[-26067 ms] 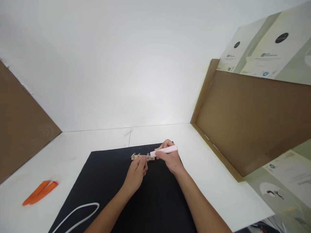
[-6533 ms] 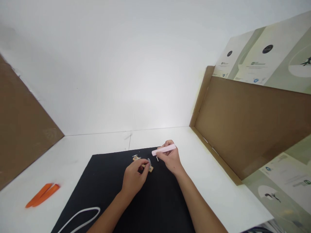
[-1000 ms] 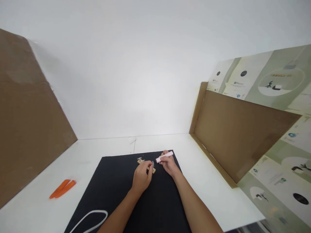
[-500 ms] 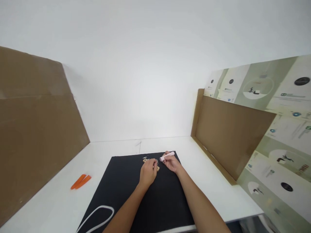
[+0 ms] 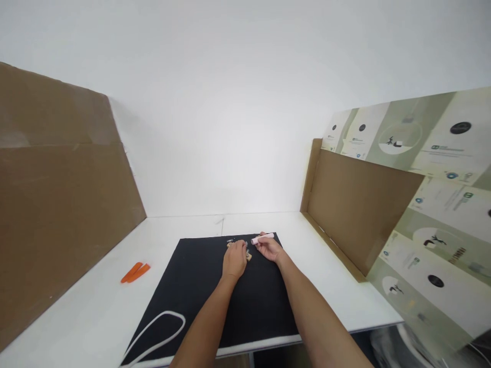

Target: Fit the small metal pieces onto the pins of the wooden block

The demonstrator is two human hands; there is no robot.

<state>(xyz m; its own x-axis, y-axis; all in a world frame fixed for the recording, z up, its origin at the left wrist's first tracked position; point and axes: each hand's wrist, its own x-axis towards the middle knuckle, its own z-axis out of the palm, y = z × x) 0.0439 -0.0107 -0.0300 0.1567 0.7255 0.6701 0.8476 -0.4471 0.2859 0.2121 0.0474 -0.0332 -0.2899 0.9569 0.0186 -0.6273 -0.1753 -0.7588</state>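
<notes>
Pink marker [image 5: 263,238] pinched tight in the right hand [image 5: 269,248], left hand [image 5: 235,259] clamped over a small wooden piece with metal fittings [image 5: 248,257], hands just apart on the black mat [image 5: 199,299], orange plastic strips [image 5: 135,272] off left!

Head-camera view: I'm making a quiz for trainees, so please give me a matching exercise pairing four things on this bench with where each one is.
Things:
1. pink pen-shaped tool
2. small wooden piece
3. orange strips
4. white cord

Places:
A. on the white table, left of the mat
B. on the black mat, near its front left corner
C. held in the right hand
D. partly covered by the left hand

Pairs: 1-C; 2-D; 3-A; 4-B
</notes>
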